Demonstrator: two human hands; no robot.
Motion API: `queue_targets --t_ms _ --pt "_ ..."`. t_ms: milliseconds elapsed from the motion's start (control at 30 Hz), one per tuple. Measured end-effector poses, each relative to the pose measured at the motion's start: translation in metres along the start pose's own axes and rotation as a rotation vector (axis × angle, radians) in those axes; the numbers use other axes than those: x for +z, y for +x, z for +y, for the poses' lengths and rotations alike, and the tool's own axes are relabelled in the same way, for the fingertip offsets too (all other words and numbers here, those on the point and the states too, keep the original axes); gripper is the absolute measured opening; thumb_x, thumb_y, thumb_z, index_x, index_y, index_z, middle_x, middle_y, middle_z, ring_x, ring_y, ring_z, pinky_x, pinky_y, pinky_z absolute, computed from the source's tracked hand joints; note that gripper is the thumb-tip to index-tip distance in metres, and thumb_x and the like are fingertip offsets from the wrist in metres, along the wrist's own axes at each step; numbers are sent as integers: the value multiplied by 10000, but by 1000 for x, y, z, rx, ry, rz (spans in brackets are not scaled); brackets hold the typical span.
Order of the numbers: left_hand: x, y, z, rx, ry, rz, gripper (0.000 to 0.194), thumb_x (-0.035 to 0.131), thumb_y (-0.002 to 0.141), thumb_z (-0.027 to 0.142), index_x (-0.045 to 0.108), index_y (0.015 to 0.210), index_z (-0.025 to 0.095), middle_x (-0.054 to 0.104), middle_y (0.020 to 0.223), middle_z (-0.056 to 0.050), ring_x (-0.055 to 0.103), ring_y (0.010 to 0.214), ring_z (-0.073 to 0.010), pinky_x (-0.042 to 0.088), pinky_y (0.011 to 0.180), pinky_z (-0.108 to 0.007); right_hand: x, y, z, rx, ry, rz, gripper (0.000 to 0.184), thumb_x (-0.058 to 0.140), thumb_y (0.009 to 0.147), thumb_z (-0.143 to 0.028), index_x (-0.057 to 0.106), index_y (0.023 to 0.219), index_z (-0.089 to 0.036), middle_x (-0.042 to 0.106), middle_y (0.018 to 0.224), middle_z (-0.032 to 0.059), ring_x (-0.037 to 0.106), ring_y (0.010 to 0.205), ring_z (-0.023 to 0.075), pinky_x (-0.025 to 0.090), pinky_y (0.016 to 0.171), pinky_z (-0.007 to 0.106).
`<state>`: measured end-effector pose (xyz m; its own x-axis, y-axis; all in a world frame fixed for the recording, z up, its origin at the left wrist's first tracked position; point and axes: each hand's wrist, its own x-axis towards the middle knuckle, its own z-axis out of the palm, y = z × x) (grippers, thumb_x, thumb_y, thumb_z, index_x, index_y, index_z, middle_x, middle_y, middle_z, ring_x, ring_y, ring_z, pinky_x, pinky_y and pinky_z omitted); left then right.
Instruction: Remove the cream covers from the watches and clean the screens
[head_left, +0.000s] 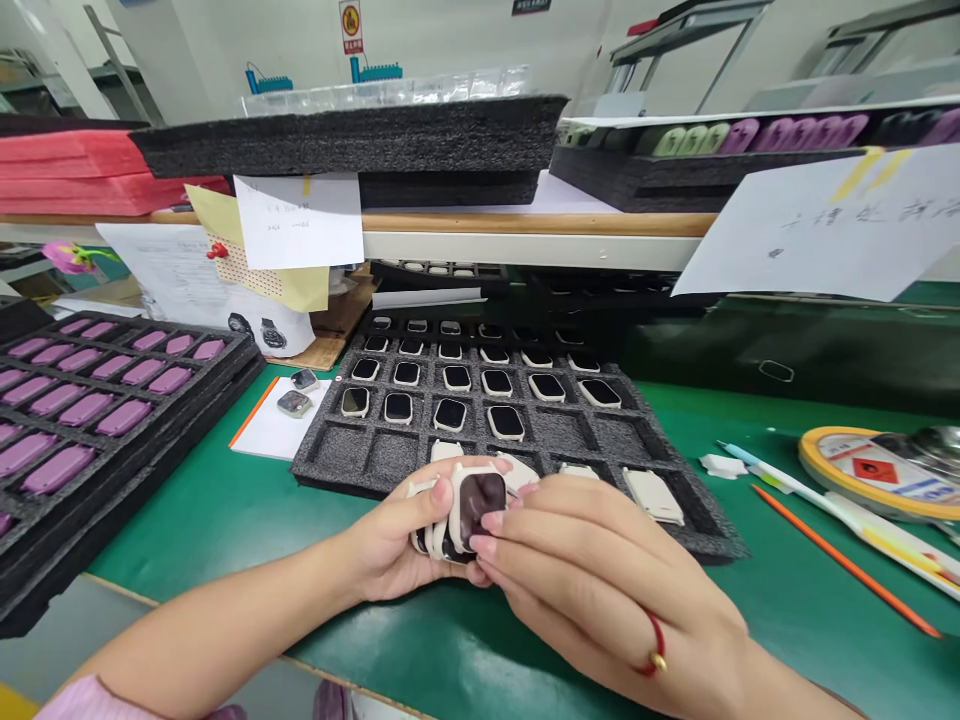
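Observation:
My left hand (390,535) is wrapped round several white smartwatch cases stacked face to back. The front watch case (482,497) shows its dark screen towards me. My right hand (615,560) has its fingertips closed on the right edge of that front case; its thumb is hidden. Just behind my hands lies a black foam tray (394,458) with square pockets. Rows of white watch cases with dark screens (506,422) fill its farther pockets. In its nearest row, white cases (654,497) lie with no screen showing, partly covered by my hands.
Left stands a foam tray (251,375) of purple cases. Two watch cases (294,403) lie on white paper. At right are an orange stick (847,560), a white-and-blue pen-like tool (810,497) and a yellow-rimmed round container (870,470). A shelf (525,225) crosses above the green bench (300,530).

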<state>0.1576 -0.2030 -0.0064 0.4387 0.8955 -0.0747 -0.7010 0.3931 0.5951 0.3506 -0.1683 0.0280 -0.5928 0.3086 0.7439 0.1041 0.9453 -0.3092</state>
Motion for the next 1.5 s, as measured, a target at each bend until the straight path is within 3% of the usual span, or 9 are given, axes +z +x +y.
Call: queue_targets --t_ms 100,333,733,933,1100,1200,1300,1400,1500 --pt "1 1 -3 30 36 48 466 857 726 439 711 1104 210 707 905 -47 672 701 -125 547 594 -204 5 9 6 -43 -56 -12 479 762 827 -176 582 1271 -196 744 865 40 662 759 208 562 714 374" --pt "2 4 -7 54 36 186 425 868 701 467 721 935 143 710 844 -57 672 719 -134 511 568 -169 14 8 9 284 241 -36 545 842 761 -190 582 1234 -266 668 952 13 617 777 155 560 681 266" --pt "1 1 -3 -28 -25 69 514 836 728 505 706 1069 143 760 943 -112 740 801 -178 483 490 -132 7 11 21 145 124 -63 553 743 811 -194 555 1328 -252 715 1129 67 673 1017 227 558 899 391" --pt "6 2 3 -79 -3 285 416 857 727 272 675 1087 169 768 1094 -135 736 662 -129 505 532 -136 -18 11 80 452 -143 95 309 711 828 -351 659 1104 -223 724 1061 86 694 934 261 563 850 437" --pt "7 3 8 -56 1 301 318 760 783 300 712 1063 158 774 1080 -146 401 331 12 145 300 -135 -28 -8 136 583 -213 -109 340 710 786 -419 716 1029 -181 730 1016 115 679 958 316 552 879 524" --pt "7 4 6 -20 47 295 359 774 755 262 732 1092 146 764 1115 -169 442 400 -6 240 358 -151 -36 -15 150 581 -179 -209 306 761 727 -410 767 959 -209 748 985 99 693 955 328 548 907 553" --pt "6 4 2 -12 61 295 345 807 714 256 754 1031 130 781 1025 -144 482 464 -31 335 441 -174 -42 -8 140 581 -150 -194 314 713 814 -428 761 1055 -233 730 1110 101 688 1057 307 532 973 522" --pt "6 4 -1 -23 100 251 319 768 775 357 748 1012 144 777 967 -123 428 410 -28 224 389 -199 -34 5 104 553 -41 -29 255 638 920 -409 714 1096 -240 723 1084 83 694 1027 256 559 933 449" --pt "6 3 -3 1 108 204 363 757 800 422 732 1028 141 750 834 -97 416 417 -35 197 412 -200 -14 15 60 348 175 -72 313 767 843 -410 645 1066 -227 713 1061 76 692 998 235 576 884 395"
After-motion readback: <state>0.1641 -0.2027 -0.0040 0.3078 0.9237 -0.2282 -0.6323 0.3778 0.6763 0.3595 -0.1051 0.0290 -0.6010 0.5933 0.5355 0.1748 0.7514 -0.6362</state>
